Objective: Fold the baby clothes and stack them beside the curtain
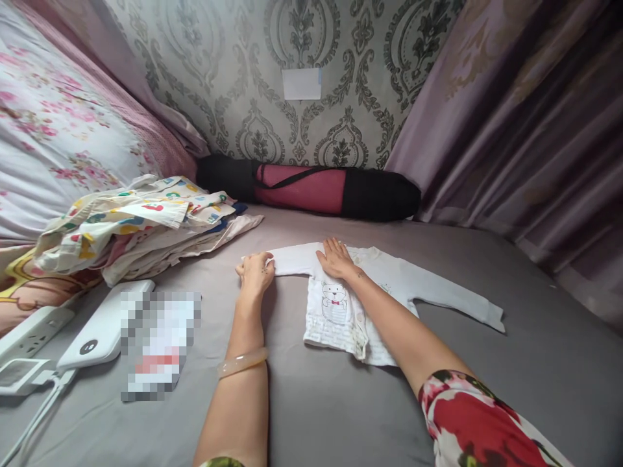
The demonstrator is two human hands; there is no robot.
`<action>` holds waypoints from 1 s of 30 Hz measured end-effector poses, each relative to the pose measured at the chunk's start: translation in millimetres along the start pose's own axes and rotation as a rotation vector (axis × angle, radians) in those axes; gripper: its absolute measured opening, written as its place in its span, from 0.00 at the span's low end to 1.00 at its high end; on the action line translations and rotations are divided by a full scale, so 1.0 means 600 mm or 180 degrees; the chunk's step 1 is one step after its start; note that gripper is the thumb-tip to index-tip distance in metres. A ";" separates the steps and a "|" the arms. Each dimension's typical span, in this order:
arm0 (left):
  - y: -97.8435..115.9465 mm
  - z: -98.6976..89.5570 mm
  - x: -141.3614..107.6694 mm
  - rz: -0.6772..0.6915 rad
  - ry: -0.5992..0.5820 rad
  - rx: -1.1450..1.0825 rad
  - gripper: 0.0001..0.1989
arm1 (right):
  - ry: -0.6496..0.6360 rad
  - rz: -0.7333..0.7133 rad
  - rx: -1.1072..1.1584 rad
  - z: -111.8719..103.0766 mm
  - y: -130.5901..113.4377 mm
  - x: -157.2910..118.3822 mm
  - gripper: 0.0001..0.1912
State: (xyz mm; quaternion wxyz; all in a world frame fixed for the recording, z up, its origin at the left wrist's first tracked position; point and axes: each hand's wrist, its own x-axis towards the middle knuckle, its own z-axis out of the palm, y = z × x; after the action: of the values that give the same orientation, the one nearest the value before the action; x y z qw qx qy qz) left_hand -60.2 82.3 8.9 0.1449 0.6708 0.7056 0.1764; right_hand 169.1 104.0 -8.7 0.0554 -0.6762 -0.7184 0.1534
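A small white baby shirt [335, 327] lies spread on the grey bedsheet, its front printed with a bear in a red bow tie. Its sleeves stretch out to either side. At the cuff of the left-hand sleeve, my left hand [256, 271] has its fingers curled round the fabric. My right hand [338, 259] lies flat near the shoulder and collar, fingers stretched out and pressing on the cloth. My right forearm passes over the shirt's middle and hides part of its front. The other sleeve [457, 301] lies untouched, slightly bent downward.
A heap of patterned clothes [141, 224] lies on the left. Nearer stand a white power bank [104, 327], a power strip [36, 334] with cables and a blurred flat item [160, 344]. A long black-and-pink bag [306, 188] rests along the wall, with a curtain [487, 130] at right.
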 end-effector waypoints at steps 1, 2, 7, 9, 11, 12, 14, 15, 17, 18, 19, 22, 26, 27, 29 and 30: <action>0.000 0.001 0.000 0.0040 0.0010 -0.0009 0.18 | -0.0065 -0.0023 0.0091 -0.008 0.005 -0.002 0.38; -0.001 0.003 0.001 0.0086 0.0028 -0.0031 0.18 | -0.0077 -0.0025 0.0158 -0.017 0.013 -0.006 0.38; -0.001 0.016 0.005 0.0367 0.0178 -0.0180 0.16 | 0.0479 0.0487 -0.0119 -0.040 0.082 -0.036 0.38; 0.000 0.022 0.006 0.0468 0.0195 -0.0183 0.16 | 0.0549 0.0762 -0.0279 -0.033 0.111 -0.046 0.38; 0.001 0.030 0.007 0.0548 0.0176 -0.0168 0.16 | 0.0573 0.0897 -0.0366 -0.021 0.131 -0.052 0.38; 0.002 0.034 0.007 0.0576 0.0161 -0.0164 0.16 | 0.0595 0.0914 -0.0383 -0.015 0.137 -0.053 0.37; 0.002 0.042 0.007 0.0596 0.0152 -0.0172 0.17 | 0.0673 0.0882 -0.0373 -0.006 0.141 -0.055 0.37; 0.001 0.045 0.007 0.0608 0.0172 -0.0189 0.17 | 0.0722 0.0858 -0.0340 -0.004 0.141 -0.055 0.36; 0.001 0.050 0.008 0.0659 0.0286 -0.0231 0.17 | 0.0791 0.0794 -0.0192 -0.007 0.138 -0.056 0.35; 0.002 0.051 0.008 0.0702 0.0374 -0.0254 0.17 | 0.0805 0.0748 -0.0055 -0.011 0.138 -0.057 0.34; 0.004 0.052 0.009 0.0745 0.0477 -0.0280 0.17 | 0.0822 0.0711 0.0141 -0.018 0.139 -0.060 0.33; 0.012 0.051 0.009 0.0865 0.0788 -0.0360 0.15 | 0.1050 0.0718 0.0983 -0.041 0.149 -0.078 0.30; 0.024 0.050 0.005 0.0963 0.1191 -0.0388 0.12 | 0.1747 0.0860 0.1745 -0.060 0.179 -0.141 0.22; 0.027 0.050 0.004 0.0969 0.1290 -0.0388 0.12 | 0.1836 0.0907 0.1856 -0.060 0.188 -0.165 0.19; 0.031 0.052 0.000 0.0992 0.1438 -0.0371 0.10 | 0.1766 0.1088 0.2110 -0.058 0.203 -0.216 0.14; 0.032 0.053 -0.002 0.1025 0.1473 -0.0344 0.10 | 0.1628 0.1224 0.2233 -0.055 0.209 -0.244 0.12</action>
State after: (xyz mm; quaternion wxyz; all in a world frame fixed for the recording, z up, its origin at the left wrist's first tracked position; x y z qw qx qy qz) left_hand -28.8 83.6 -10.9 -0.0144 0.7074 0.5939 0.3828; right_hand 309.7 -30.9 4.3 0.4261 -0.7535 -0.4483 0.2228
